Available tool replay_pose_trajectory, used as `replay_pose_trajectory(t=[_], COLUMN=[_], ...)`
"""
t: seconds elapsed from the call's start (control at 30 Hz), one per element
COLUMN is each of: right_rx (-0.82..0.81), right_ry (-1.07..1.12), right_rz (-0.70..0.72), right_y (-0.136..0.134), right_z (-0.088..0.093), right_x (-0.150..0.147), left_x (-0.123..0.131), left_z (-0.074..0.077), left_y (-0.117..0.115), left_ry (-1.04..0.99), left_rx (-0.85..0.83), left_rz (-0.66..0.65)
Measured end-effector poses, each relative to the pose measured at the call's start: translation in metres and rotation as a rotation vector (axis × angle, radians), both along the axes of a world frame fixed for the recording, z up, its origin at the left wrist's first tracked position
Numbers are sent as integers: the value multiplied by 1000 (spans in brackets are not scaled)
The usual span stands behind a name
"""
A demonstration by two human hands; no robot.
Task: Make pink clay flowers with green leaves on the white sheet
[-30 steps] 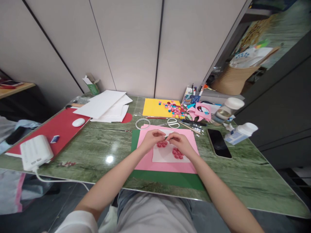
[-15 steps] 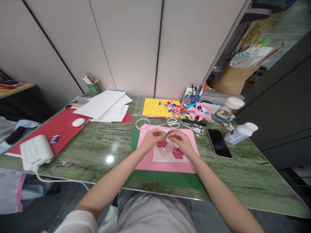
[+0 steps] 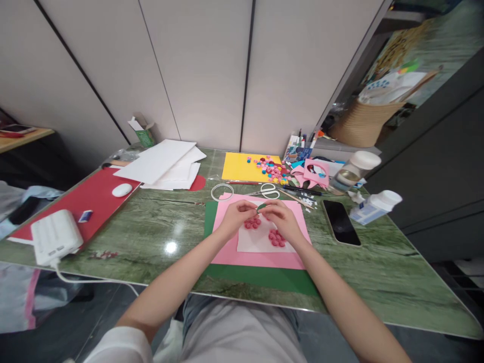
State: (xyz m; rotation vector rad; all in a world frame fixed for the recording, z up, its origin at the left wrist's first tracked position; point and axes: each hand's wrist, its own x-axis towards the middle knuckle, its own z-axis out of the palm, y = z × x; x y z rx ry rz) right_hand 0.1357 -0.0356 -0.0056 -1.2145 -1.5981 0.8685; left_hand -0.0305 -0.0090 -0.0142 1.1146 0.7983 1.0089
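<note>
Between my fingertips is a small green paper piece (image 3: 261,206), pinched by my left hand (image 3: 239,214) on one side and my right hand (image 3: 282,217) on the other. Both hands hover over a white sheet (image 3: 247,244). On that sheet sit two clusters of pink rolled-paper flowers: one cluster (image 3: 252,223) under my left fingers, another cluster (image 3: 277,238) below my right palm. More pink shows partly hidden behind my right fingers. The white sheet rests on pink paper (image 3: 227,257), which lies on a larger green sheet (image 3: 260,281).
Behind the hands lie white-handled scissors (image 3: 269,191), a tape roll (image 3: 222,191) and yellow paper (image 3: 236,169) with several coloured paper rolls. To the right are a phone (image 3: 341,223) and two bottles, one white (image 3: 378,204). A power bank (image 3: 56,237) stands at left.
The green piece has turned slightly between my fingertips and shows more of its face. My hands stay in almost the same place; everything else is unchanged.
</note>
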Motion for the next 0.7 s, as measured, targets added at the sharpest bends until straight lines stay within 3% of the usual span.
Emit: replay_pose_trajectory(t=[0.7], right_rx=[106], right_ry=[-146], right_rz=[-52], right_y=[-4], right_z=[2], right_x=[-1], left_x=[1], left_z=[-2], left_y=[0], left_ry=[-36], left_rx=[-14], left_rz=[22])
